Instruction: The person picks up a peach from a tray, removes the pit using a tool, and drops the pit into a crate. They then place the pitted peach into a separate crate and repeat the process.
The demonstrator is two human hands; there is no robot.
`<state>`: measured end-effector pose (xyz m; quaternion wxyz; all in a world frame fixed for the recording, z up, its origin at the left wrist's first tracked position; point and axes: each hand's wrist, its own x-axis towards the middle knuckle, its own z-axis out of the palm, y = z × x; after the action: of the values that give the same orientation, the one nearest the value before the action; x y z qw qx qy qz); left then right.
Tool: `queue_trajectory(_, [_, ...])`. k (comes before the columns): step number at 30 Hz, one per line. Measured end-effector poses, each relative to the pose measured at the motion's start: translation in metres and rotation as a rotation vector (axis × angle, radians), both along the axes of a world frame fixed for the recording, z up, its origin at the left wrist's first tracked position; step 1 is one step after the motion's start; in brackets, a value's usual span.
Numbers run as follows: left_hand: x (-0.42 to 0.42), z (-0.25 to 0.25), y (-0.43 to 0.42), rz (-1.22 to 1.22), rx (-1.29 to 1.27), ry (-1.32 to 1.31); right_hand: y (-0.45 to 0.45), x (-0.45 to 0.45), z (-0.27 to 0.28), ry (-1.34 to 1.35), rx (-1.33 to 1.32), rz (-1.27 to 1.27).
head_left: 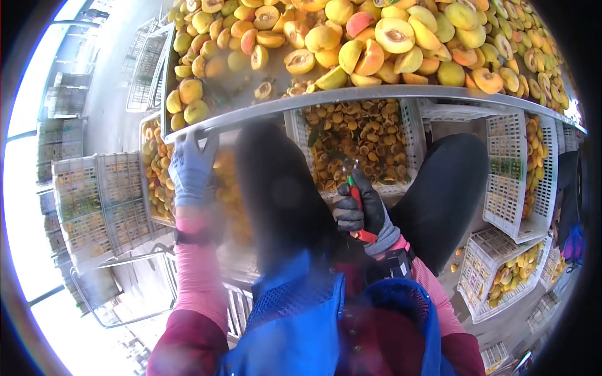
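Observation:
My right hand (360, 210), in a dark grey-palmed glove, is closed around a pair of pliers (355, 193) with red and green handles. Their small metal jaws point up, over a white crate of pitted fruit scraps between my knees. At the left, my left hand (191, 166) wears a light blue-grey glove. Its fingers are apart at the metal rim of the worktable (351, 94), and nothing shows in them; whether they touch the rim I cannot tell. Peach halves (395, 36) and whole-looking yellow peaches (322, 37) are heaped on the table beyond.
Below the table edge sits the white crate (411, 135) with brown-orange scraps. A fruit-filled crate (150, 207) stands under my left hand. More crates (505, 169) of fruit are at the right, and stacked crates (94, 207) at the left. My knees flank the scrap crate.

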<state>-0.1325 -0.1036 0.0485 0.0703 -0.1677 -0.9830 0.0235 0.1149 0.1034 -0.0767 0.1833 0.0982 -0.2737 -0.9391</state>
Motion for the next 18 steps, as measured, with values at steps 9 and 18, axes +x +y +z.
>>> queue_trajectory(9, [-0.070,-0.068,0.200,-0.297,0.223,-0.376,0.013,-0.010,0.007,-0.323,0.551,0.050])
queue_trajectory(18, [0.046,-0.023,0.141,-0.211,1.313,-0.986,0.022,-0.030,0.077,-0.268,1.397,-0.146])
